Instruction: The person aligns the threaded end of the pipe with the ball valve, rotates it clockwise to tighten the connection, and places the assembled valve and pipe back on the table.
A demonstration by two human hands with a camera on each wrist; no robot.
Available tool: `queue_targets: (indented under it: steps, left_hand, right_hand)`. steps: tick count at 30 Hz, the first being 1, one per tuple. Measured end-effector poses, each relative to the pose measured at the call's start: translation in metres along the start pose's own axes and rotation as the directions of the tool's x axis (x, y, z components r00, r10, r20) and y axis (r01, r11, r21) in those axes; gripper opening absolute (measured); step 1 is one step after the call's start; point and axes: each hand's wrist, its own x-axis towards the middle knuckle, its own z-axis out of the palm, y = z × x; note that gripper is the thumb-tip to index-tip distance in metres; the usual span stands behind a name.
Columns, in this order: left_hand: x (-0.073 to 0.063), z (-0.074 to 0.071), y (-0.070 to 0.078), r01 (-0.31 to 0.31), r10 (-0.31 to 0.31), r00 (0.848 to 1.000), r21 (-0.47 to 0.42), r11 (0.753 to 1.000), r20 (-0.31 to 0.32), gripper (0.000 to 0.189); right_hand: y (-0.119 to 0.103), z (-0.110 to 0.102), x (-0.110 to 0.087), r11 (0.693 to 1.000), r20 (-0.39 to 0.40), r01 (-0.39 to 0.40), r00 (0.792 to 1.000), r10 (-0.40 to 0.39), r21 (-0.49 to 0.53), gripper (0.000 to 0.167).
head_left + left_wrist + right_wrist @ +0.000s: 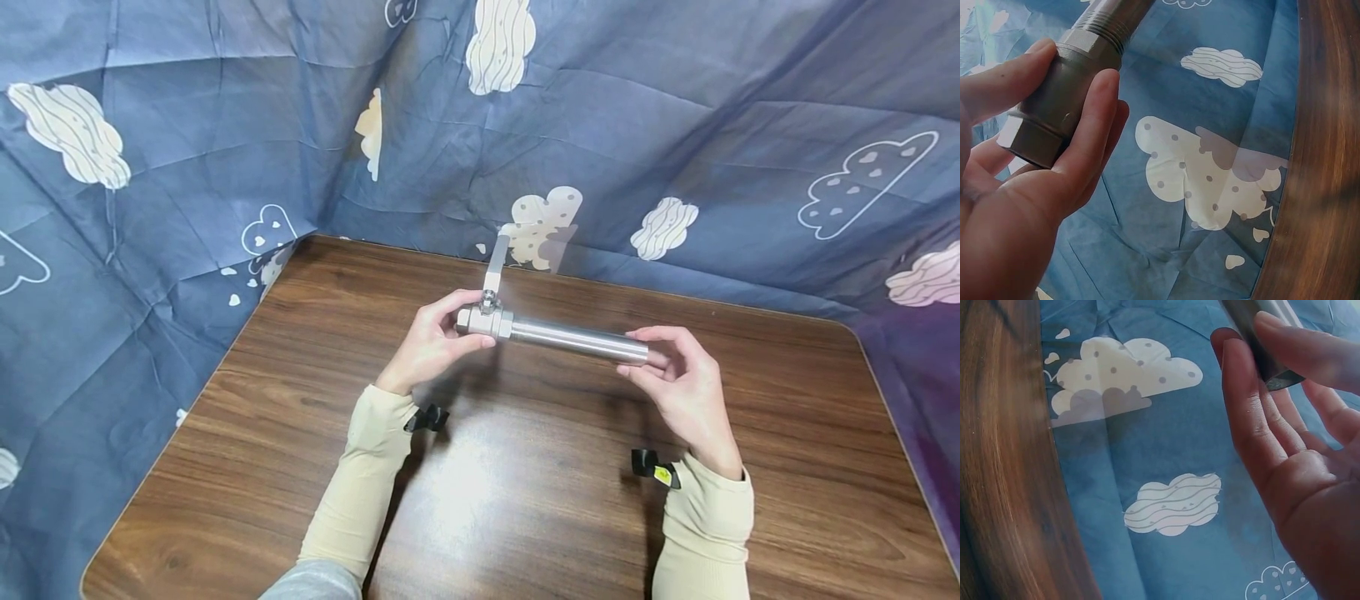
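Cream sleeves [356,496] lead to the left hand [427,343] gripping a ball valve [482,322], right hand [692,392] pinching a steel pipe [577,340]. Seemingly a screwing step; turning calls for alignment.

The place is a small curtained-off nook around one bench [262,467]; whether it belongs to a home, an office or a workshop cannot be told. Creased blue cloth [600,125], printed with clouds and hearts as for a bedroom, hangs beyond the left grip [423,346] and the right grip [686,392] and closes off the space out to either side of them. Below both grips, the bench's smooth wood-grain top with rounded corners resembles household or office furniture. The steel pipe [577,341] and lever valve [483,321] between the grips suit a workshop better.
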Motion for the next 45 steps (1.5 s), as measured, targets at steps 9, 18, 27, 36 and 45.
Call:
queue_targets:
  steps: [9, 18, 27, 36, 45]
  left_hand:
    - [-0.0004, 0.0004, -0.0002, -0.001, 0.001, 1.0, -0.008, 1.0, 0.001, 0.055]
    - [-0.0007, 0.0002, 0.002, -0.012, 0.012, 1.0, -0.025, 1.0, 0.005, 0.054]
    - [-0.0003, -0.0004, 0.0016, -0.007, 0.007, 1.0, -0.013, 1.0, 0.002, 0.054]
    - [-0.0014, -0.0007, 0.003, 0.007, -0.007, 1.0, -0.003, 1.0, -0.006, 0.055]
    - [-0.0011, -0.0013, 0.0029, 0.005, -0.005, 1.0, 0.01, 1.0, -0.004, 0.056]
  right_hand:
    - [0.0, 0.0003, -0.0008, 0.996, -0.046, 0.039, 0.998, -0.042, -0.076, 0.047]
    - [0.0001, -0.001, -0.0011, 0.994, -0.049, 0.033, 0.998, -0.038, -0.1, 0.047]
    - [-0.0008, -0.0006, -0.0006, 0.987, -0.068, -0.025, 0.998, 0.014, -0.156, 0.045]
    - [-0.001, -0.0019, -0.0009, 0.985, -0.07, -0.054, 0.997, 0.043, -0.164, 0.04]
    - [-0.0005, -0.0029, -0.0016, 0.971, -0.063, -0.085, 0.995, 0.073, -0.225, 0.034]
